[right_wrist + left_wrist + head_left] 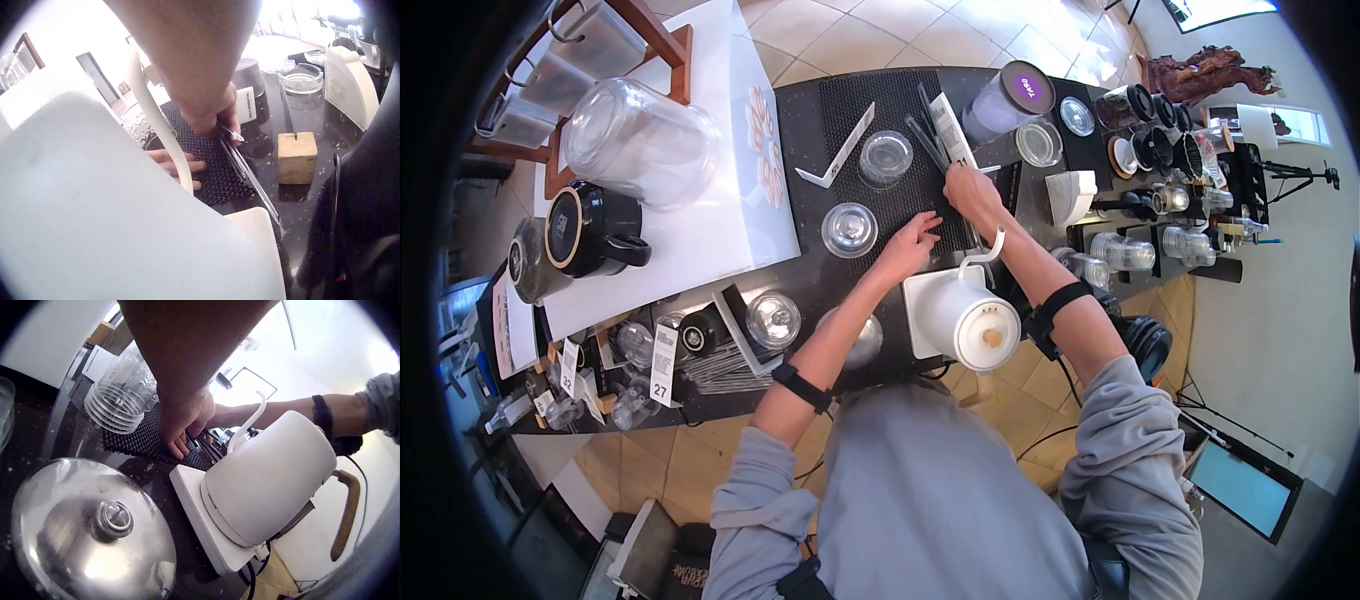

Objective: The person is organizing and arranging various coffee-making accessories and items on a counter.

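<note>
Dark speckled worktop (798,130), black mesh mat (880,105) on it. Slender metal utensils (255,182) along the mat's right edge, pinched by the right hand (973,192); left hand (908,247) relaxed on the mat. Probably light, stiff, slippery; grip mid-shaft.

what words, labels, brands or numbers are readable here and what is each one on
"TARO": the jar lid, head view.
"27": the front card at left.
"32": the left card.
"21": the card by the right hand.
"ESSENTIAL": the white card in the right wrist view; its first word is unclear.
Too small or blurred: the black mug and the angled card.
</note>
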